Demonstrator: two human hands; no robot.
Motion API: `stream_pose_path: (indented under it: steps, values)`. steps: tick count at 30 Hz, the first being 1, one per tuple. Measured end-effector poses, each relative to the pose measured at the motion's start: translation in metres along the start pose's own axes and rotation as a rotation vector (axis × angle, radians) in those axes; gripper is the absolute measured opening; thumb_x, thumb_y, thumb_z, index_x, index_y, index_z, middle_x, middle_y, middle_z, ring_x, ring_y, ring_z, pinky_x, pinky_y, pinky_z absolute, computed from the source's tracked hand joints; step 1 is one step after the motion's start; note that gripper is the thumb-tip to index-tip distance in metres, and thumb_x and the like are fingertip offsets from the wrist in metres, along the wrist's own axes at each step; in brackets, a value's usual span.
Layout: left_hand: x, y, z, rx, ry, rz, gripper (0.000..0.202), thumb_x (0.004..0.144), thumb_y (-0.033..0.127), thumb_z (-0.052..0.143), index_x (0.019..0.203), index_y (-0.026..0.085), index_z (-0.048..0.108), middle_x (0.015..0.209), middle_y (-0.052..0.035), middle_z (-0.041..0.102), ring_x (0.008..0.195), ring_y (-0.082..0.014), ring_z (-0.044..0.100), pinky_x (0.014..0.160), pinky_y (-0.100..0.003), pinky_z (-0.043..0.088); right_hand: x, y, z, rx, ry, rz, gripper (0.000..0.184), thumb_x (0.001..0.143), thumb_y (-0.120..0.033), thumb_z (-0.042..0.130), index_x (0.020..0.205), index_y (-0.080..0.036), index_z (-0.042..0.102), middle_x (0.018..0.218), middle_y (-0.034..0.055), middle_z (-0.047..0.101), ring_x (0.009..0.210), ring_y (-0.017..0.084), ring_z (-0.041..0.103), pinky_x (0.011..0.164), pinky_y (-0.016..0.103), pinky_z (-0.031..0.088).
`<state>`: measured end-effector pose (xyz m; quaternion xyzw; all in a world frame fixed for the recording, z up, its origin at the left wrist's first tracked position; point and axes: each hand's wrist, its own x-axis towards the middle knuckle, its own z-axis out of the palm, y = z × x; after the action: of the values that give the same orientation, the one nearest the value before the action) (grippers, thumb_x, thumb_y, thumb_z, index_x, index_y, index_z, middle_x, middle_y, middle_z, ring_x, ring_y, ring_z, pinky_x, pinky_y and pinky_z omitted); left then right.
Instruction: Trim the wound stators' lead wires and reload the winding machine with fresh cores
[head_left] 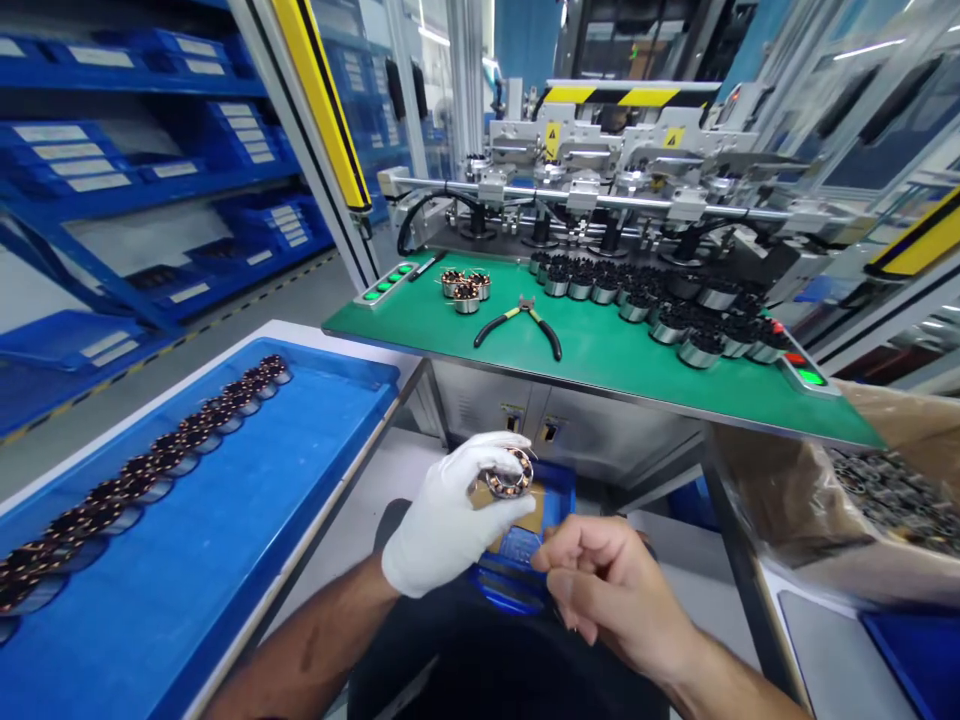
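A small ring-shaped motor stator (pixel 510 474) with copper windings sits between the thumb and fingers of my left hand (pixel 448 515), which wears a white glove. Its open ring faces up and towards me, above my lap. Just to the right and slightly lower is my bare right hand (pixel 619 590), apart from the stator. Thumb and forefinger are pinched together there; whatever is between them is too small to make out. Beyond both hands, nippers (pixel 495 324) with black and yellow handles lie on the green worktop (pixel 405 322).
Several wound stators (pixel 466 298) stand behind the nippers; many black-topped stators (pixel 701 348) crowd the worktop's right. A winding machine (pixel 585 195) runs along the back. At left, a blue tray (pixel 247 500) holds stator rows (pixel 172 450). A blue bin (pixel 559 485) is below; a carton (pixel 892 400) stands right.
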<state>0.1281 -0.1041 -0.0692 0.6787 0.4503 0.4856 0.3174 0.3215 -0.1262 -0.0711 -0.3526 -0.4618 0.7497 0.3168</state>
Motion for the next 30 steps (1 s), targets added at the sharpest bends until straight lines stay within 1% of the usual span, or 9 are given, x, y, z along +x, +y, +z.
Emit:
stream_pose_path:
  steps: [3, 6, 9, 12, 14, 17, 19, 25, 30]
  values:
    - [-0.003, -0.001, 0.0, -0.278, -0.053, -0.15, 0.03, 0.071, 0.007, 0.074, 0.092, 0.021, 0.057, 0.127, -0.0071, 0.063, 0.115, -0.0191, 0.063, 0.095, -0.029, 0.051, -0.003, 0.002, 0.003, -0.187, 0.048, -0.054, 0.017, 0.077, -0.03, 0.07, 0.08, -0.014, 0.066, 0.052, -0.0026, 0.057, 0.042, 0.005, 0.045, 0.04, 0.016, 0.036]
    - [-0.008, 0.0, 0.001, -0.433, -0.082, -0.187, 0.04, 0.066, 0.012, 0.081, 0.097, 0.021, 0.058, 0.133, -0.008, 0.058, 0.116, -0.0202, 0.063, 0.095, -0.028, 0.051, 0.002, 0.017, 0.005, -0.403, 0.082, -0.201, 0.016, 0.087, -0.029, 0.06, 0.084, -0.014, 0.066, 0.056, -0.0018, 0.058, 0.047, 0.007, 0.049, 0.047, 0.018, 0.042]
    - [-0.015, 0.001, 0.003, -0.244, 0.005, -0.113, 0.03, 0.072, 0.01, 0.076, 0.093, 0.024, 0.059, 0.126, -0.0031, 0.06, 0.117, -0.0159, 0.06, 0.098, -0.025, 0.049, 0.008, 0.031, -0.001, -0.64, 0.149, -0.46, 0.01, 0.088, -0.024, 0.062, 0.093, -0.017, 0.068, 0.069, 0.0015, 0.065, 0.062, 0.012, 0.06, 0.06, 0.023, 0.051]
    - [-0.024, -0.002, 0.007, -0.111, 0.064, 0.032, 0.032, 0.075, 0.008, 0.073, 0.096, 0.027, 0.059, 0.12, -0.0003, 0.062, 0.116, -0.0145, 0.06, 0.099, -0.027, 0.049, 0.01, 0.031, -0.01, -0.778, 0.332, -0.76, 0.038, 0.078, -0.024, 0.076, 0.113, -0.019, 0.062, 0.106, 0.0103, 0.068, 0.099, 0.022, 0.064, 0.087, 0.035, 0.052]
    - [-0.031, -0.005, 0.01, -0.053, 0.084, 0.057, 0.041, 0.075, 0.011, 0.075, 0.107, 0.03, 0.058, 0.122, -0.001, 0.063, 0.115, -0.0154, 0.062, 0.1, -0.029, 0.05, 0.008, 0.025, -0.011, -0.746, 0.346, -0.827, 0.046, 0.075, -0.023, 0.08, 0.116, -0.019, 0.059, 0.108, 0.0101, 0.065, 0.1, 0.022, 0.062, 0.086, 0.035, 0.051]
    - [-0.037, -0.008, 0.015, 0.058, 0.105, -0.003, 0.06, 0.076, 0.016, 0.076, 0.127, 0.033, 0.05, 0.123, -0.0029, 0.066, 0.112, -0.0173, 0.065, 0.101, -0.033, 0.052, 0.006, 0.017, -0.005, -0.68, 0.312, -0.862, 0.021, 0.081, -0.012, 0.072, 0.099, -0.019, 0.062, 0.085, 0.0029, 0.062, 0.079, 0.014, 0.058, 0.07, 0.027, 0.048]
    - [-0.038, -0.006, 0.018, 0.089, 0.124, -0.056, 0.069, 0.076, 0.018, 0.076, 0.135, 0.033, 0.044, 0.119, -0.0017, 0.069, 0.107, -0.0167, 0.068, 0.099, -0.032, 0.054, 0.006, 0.016, 0.0, -0.656, 0.342, -0.862, 0.012, 0.086, -0.006, 0.062, 0.088, -0.018, 0.062, 0.076, 0.0006, 0.059, 0.072, 0.012, 0.056, 0.066, 0.025, 0.045]
    - [-0.032, 0.011, 0.019, 0.023, 0.131, -0.163, 0.073, 0.072, 0.018, 0.076, 0.138, 0.029, 0.043, 0.112, 0.0013, 0.073, 0.097, -0.0133, 0.072, 0.087, -0.021, 0.058, 0.009, 0.016, -0.001, -0.51, 0.352, -0.639, 0.017, 0.09, -0.018, 0.061, 0.074, -0.019, 0.059, 0.069, -0.0024, 0.055, 0.065, 0.009, 0.052, 0.061, 0.022, 0.041]
    - [-0.032, 0.02, 0.017, 0.243, 0.024, -0.16, 0.057, 0.073, 0.018, 0.07, 0.128, 0.023, 0.054, 0.109, -0.0012, 0.073, 0.097, -0.0153, 0.071, 0.093, -0.026, 0.057, 0.014, 0.01, -0.001, -0.224, 0.225, -0.491, 0.022, 0.081, -0.035, 0.073, 0.078, -0.019, 0.058, 0.077, -0.0012, 0.052, 0.073, 0.012, 0.05, 0.065, 0.023, 0.042]
